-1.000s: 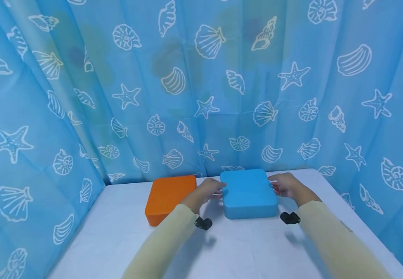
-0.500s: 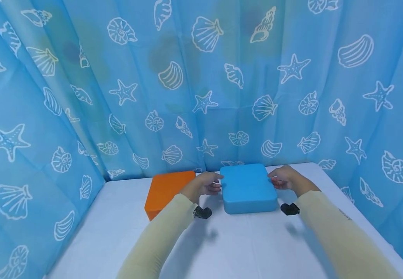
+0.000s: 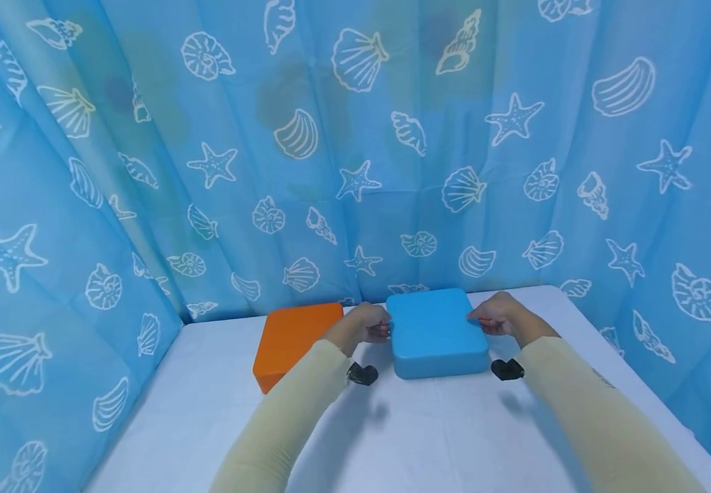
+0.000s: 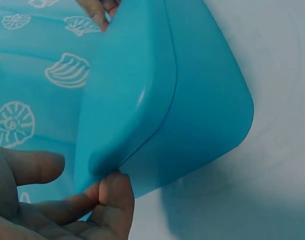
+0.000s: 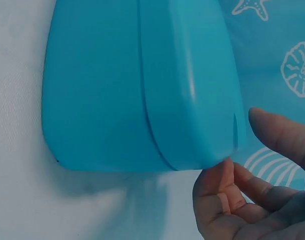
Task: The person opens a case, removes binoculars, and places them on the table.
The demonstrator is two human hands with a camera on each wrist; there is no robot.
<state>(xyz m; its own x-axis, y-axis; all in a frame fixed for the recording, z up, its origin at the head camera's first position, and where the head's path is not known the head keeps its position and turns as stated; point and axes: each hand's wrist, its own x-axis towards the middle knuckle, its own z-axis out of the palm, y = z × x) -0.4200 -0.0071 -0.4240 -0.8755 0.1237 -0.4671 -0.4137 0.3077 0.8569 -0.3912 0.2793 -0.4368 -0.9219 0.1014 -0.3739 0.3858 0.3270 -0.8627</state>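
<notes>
A light blue square box with rounded corners stands on the white-covered table, its lid on top. A thin seam runs round the box below the lid. On the left side, my left hand has its curled fingertips at the lid's lower edge, by the seam. My right hand does the same on the opposite side, fingers bent under the lid's edge. Both thumbs stand near the lid's top face in the wrist views. The box wall below the seam sits flat on the table.
An orange square box stands left of the blue one, partly covered by the left forearm. Blue curtain with white shells and starfish hangs behind and on both sides. White cloth covers the table. Dark wrist mounts show below the hands.
The head view has tilted slightly, raising the boxes and hands in the picture. The fingers of both hands have curled in closer at the blue box's sides. The box keeps its place.
</notes>
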